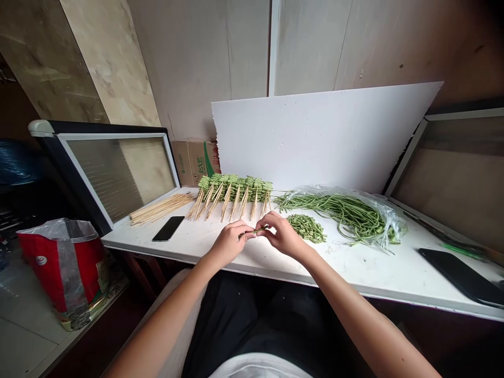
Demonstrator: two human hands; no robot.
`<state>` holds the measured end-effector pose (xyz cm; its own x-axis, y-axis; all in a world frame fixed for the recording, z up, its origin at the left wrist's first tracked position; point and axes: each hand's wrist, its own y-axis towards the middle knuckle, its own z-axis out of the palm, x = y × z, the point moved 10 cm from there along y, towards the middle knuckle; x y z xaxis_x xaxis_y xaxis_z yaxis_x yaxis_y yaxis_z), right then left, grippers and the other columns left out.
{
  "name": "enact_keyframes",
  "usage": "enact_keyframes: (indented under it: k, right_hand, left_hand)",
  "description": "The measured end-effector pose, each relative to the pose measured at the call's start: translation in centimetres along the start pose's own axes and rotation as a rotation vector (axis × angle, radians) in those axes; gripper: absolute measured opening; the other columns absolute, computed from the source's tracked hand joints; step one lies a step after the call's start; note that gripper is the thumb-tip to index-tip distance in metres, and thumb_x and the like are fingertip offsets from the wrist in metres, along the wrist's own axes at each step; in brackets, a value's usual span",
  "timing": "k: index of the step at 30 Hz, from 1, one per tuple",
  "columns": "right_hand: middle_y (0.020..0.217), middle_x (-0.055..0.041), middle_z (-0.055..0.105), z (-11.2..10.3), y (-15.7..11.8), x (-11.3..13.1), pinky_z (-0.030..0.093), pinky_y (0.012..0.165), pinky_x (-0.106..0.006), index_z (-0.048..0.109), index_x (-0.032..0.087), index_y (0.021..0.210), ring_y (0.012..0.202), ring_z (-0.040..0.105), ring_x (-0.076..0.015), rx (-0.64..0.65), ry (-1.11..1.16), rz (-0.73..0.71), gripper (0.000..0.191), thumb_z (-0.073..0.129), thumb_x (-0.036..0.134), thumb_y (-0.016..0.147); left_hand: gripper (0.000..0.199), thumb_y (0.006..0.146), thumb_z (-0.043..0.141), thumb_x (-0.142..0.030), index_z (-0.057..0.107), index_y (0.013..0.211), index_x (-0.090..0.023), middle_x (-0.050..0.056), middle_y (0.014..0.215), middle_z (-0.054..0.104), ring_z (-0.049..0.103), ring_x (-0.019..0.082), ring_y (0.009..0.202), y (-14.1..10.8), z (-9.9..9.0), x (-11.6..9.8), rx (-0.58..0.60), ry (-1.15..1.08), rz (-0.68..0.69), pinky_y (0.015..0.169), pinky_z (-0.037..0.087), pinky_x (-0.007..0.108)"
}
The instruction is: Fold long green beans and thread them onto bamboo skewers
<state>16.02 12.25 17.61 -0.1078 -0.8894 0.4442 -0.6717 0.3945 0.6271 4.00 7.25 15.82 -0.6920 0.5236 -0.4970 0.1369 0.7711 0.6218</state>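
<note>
The left hand (227, 243) and right hand (282, 235) meet just above the white desk (366, 268), near its front edge. Between them, a short length of green bean (254, 231) lies slantwise, its far end rising to the right. The fingers of both hands are closed on it: the right fingers (268, 222) pinch its right end, while the left fingers (244, 232) curl around the part nearer the left end, whose tip pokes out past them.

Just right of the hands sits a small heap of chopped green beans (306, 228), and beyond it lie long green beans (338, 216) on a clear plastic bag (378, 210). Far left of the hands, a row of beans threaded on bamboo skewers (235, 188) lies on the desk.
</note>
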Motion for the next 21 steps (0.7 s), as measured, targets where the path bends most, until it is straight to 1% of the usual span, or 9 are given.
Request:
enact_keyframes:
  k: [2,4,7,10,13,17,21]
  right_hand:
    - [0.088,-0.007,0.07,0.1,0.0,0.0,0.05,0.081,-0.037,0.071,0.022,0.094,0.091,0.059,-0.0242,-0.003,0.021,0.0,0.016,0.06,0.01,0.091]
    - [0.088,-0.0063,0.07,0.3,0.0,-0.1,0.049,0.082,-0.037,0.071,0.022,0.093,0.093,0.059,-0.024,-0.002,0.055,-0.002,0.022,0.058,0.005,0.088]
    - [0.086,-0.0063,0.07,0.6,-0.1,0.0,0.049,0.083,-0.037,0.073,0.022,0.091,0.095,0.058,-0.0245,0.007,0.115,0.002,0.024,0.058,0.004,0.088]
    - [0.086,-0.0072,0.068,0.7,-0.2,-0.1,0.048,0.088,-0.04,0.075,0.023,0.088,0.099,0.056,-0.0261,0.009,0.154,0.027,0.017,0.062,0.013,0.092]
    - [0.084,-0.0072,0.068,0.9,-0.2,-0.2,0.046,0.095,-0.043,0.076,0.024,0.087,0.102,0.055,-0.0273,0.033,0.18,0.042,0.013,0.067,0.027,0.096]
    - [0.087,-0.0074,0.069,0.8,-0.1,-0.7,0.043,0.099,-0.045,0.078,0.024,0.088,0.102,0.057,-0.0273,0.048,0.201,0.056,0.023,0.071,0.045,0.094]
    - [0.089,-0.0072,0.068,-0.1,0.0,-2.5,0.043,0.099,-0.045,0.076,0.023,0.085,0.099,0.059,-0.0263,0.047,0.183,0.076,0.032,0.07,0.053,0.093]
  left_hand:
    - [0.016,0.099,0.062,-0.024,0.078,0.098,-0.02,0.007,0.095,0.071,0.066,0.019,0.084,0.0,0.3,-0.3,0.012,-0.003,0.019,0.08,0.051,0.032]
    - [0.017,0.098,0.062,-0.019,0.078,0.092,-0.02,0.006,0.093,0.07,0.065,0.019,0.083,0.0,0.5,-0.7,0.023,-0.002,0.041,0.079,0.05,0.031]
    - [0.02,0.093,0.062,-0.011,0.077,0.083,-0.019,0.005,0.086,0.068,0.062,0.018,0.078,0.0,0.4,-1.0,0.015,-0.012,0.061,0.075,0.049,0.03]
    - [0.022,0.089,0.061,-0.007,0.077,0.079,-0.019,0.005,0.084,0.069,0.063,0.018,0.077,0.0,0.4,-0.9,0.007,-0.077,0.063,0.074,0.051,0.03]
    - [0.026,0.089,0.058,-0.006,0.077,0.078,-0.018,0.007,0.085,0.071,0.065,0.018,0.077,0.0,0.6,-0.6,0.029,-0.161,0.052,0.074,0.053,0.03]
    - [0.022,0.091,0.061,-0.012,0.079,0.08,-0.018,0.007,0.086,0.072,0.066,0.018,0.078,0.0,0.6,-0.3,0.025,-0.194,0.03,0.075,0.054,0.031]
    - [0.022,0.093,0.061,-0.013,0.079,0.082,-0.019,0.007,0.086,0.072,0.067,0.018,0.08,-0.1,0.8,0.0,0.056,-0.222,0.005,0.076,0.055,0.031]
